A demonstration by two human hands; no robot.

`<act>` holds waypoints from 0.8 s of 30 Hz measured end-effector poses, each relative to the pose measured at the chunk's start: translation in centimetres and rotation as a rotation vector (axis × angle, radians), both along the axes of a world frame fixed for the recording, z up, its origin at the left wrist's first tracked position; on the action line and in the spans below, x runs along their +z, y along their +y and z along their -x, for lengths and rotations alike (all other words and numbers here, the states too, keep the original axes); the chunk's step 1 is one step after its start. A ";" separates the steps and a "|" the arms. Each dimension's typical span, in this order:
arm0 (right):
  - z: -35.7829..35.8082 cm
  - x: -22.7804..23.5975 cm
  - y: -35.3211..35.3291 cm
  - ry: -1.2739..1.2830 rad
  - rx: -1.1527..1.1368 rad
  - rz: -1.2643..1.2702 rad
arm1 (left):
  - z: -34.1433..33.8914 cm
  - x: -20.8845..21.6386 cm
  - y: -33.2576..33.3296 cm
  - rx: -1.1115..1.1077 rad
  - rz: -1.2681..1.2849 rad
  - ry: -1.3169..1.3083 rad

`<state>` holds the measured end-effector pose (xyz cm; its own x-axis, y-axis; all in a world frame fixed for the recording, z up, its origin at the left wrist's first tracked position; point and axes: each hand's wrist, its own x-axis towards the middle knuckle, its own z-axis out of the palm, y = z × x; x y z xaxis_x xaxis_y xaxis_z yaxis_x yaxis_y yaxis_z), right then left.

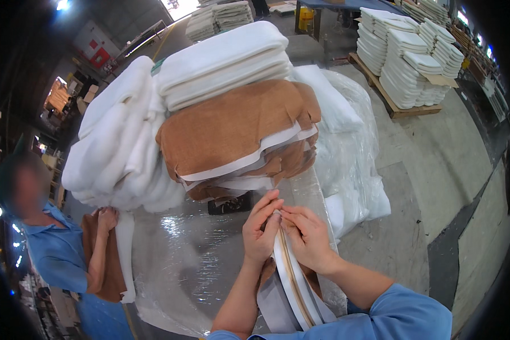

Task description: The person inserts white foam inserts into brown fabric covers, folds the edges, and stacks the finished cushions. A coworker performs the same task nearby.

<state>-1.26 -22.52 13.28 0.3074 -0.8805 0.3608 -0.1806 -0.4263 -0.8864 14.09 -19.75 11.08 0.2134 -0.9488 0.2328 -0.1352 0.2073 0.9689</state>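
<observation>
My left hand (260,229) and my right hand (307,235) meet in front of me, with the fingers of both closed around the far end of a long zipper (289,272). White tape with a tan line down its middle runs from my fingertips back toward my body. The zipper lies along a brown fabric cover (311,281) with a pale grey-white underside (270,303). My fingers hide the zipper's tip, so a slider there cannot be made out. Just beyond my hands sits a pile of folded brown covers (238,127) with white edges.
A plastic-wrapped table (181,272) lies under my hands, bearing white folded pads (224,65), fluffy white batting (113,141) and a small dark item (230,205). At left a co-worker (56,243) handles brown fabric (105,272). Wrapped white bundles (351,164) and a loaded pallet (416,111) stand right.
</observation>
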 end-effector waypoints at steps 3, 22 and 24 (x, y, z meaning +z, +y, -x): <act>-0.5 -0.9 0.1 -0.011 -0.036 0.046 | 0.7 -0.8 -0.1 0.096 0.045 0.028; 0.2 -1.4 -6.4 -0.286 0.384 -0.419 | 2.2 -0.5 1.8 0.362 0.124 -0.059; -1.7 -2.3 -7.7 -0.337 0.505 -0.645 | 2.3 -0.2 1.6 0.369 0.111 -0.141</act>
<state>0.41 -30.18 10.97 0.6815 -0.7316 -0.0176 0.2083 0.2169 -0.9537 11.75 -18.14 10.90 0.4937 -0.7819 0.3807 -0.3503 0.2218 0.9100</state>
